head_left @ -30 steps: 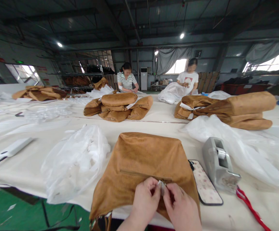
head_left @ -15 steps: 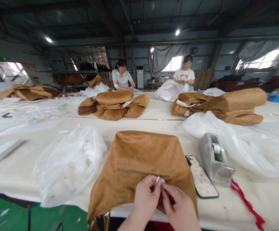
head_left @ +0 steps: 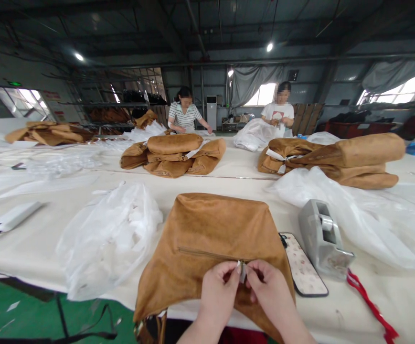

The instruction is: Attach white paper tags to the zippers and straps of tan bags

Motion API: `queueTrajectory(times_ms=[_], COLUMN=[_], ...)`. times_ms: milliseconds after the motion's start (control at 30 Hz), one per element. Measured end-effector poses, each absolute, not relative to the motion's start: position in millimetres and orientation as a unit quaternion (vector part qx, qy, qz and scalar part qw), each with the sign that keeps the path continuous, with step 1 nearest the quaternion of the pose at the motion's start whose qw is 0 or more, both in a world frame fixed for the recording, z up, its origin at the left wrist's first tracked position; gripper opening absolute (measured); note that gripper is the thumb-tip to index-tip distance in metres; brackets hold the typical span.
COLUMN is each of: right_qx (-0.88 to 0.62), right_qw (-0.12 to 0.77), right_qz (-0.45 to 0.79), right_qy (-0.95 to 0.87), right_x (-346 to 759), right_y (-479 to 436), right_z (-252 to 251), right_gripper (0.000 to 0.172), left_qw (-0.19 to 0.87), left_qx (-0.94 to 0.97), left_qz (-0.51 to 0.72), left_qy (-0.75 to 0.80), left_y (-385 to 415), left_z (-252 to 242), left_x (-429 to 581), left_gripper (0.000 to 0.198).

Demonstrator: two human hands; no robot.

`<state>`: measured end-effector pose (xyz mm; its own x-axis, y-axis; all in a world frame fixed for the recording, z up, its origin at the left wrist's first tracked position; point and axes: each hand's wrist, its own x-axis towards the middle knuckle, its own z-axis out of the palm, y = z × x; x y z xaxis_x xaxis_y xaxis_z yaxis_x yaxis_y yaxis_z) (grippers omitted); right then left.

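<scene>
A tan suede-like handbag point(head_left: 221, 224) lies flat on the table in front of me, its zipper point(head_left: 203, 253) running across the front. At the zipper's right end, a small white strip point(head_left: 243, 273) sits around or against the pull; which of these I cannot tell. My left hand point(head_left: 218, 289) pinches the strip's left side between thumb and forefinger. From the right, my right hand point(head_left: 269, 291) has its thumb and fingers closed on the same strip. Both hands rest over the bag's lower front, and the fingers hide most of the pull.
Right of the bag are a phone point(head_left: 305, 267), a grey tape dispenser point(head_left: 324, 239) and a red ribbon point(head_left: 372, 306). A clear plastic bag point(head_left: 110, 239) lies left, a white device point(head_left: 12, 217) beyond it. Folded tan bags point(head_left: 175, 155) and two people point(head_left: 186, 114) are across the table.
My right hand has shifted slightly up and its fingers have closed in on the white strip, which now hangs downward. The view has moved slightly. A person opposite has spread their arms.
</scene>
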<state>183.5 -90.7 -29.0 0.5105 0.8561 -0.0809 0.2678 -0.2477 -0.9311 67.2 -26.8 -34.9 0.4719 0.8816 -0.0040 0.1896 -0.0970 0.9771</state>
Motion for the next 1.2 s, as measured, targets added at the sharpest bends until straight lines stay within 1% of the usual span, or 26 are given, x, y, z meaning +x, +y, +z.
queueTrajectory(times_ms=[267,500,667,767,867,967,1200], right_qx=[-0.686,-0.642,-0.618,-0.626,-0.62,-0.61,-0.628], right_qw=[0.536,0.574,0.596,0.571,0.528,0.527,0.532], right_qz=[0.354,0.392,0.412,0.422,0.468,0.489,0.47], right_qy=[-0.342,-0.324,-0.305,-0.321,-0.344,-0.333,-0.319], right_x=[181,183,184,184,181,177,176], right_y=[-85,-84,-88,-91,-92,-90,-85], right_z=[-31,-39,-38,-35,-32,-29,-38], right_gripper=[0.032,0.049,0.051,0.048,0.048,0.05,0.052], left_qw=[0.457,0.452,0.438,0.447,0.509,0.536,0.442], left_qx=[0.702,0.707,0.718,0.724,0.707,0.699,0.763], left_qz=[0.352,0.375,0.359,0.338,0.301,0.278,0.276], left_qy=[0.418,0.394,0.404,0.401,0.388,0.383,0.382], left_y=[-34,-40,-35,-30,-25,-21,-14], left_z=[-30,-26,-21,-20,-19,-16,-8], left_x=[69,67,66,63,59,55,49], left_gripper=[0.02,0.021,0.02,0.022,0.024,0.025,0.021])
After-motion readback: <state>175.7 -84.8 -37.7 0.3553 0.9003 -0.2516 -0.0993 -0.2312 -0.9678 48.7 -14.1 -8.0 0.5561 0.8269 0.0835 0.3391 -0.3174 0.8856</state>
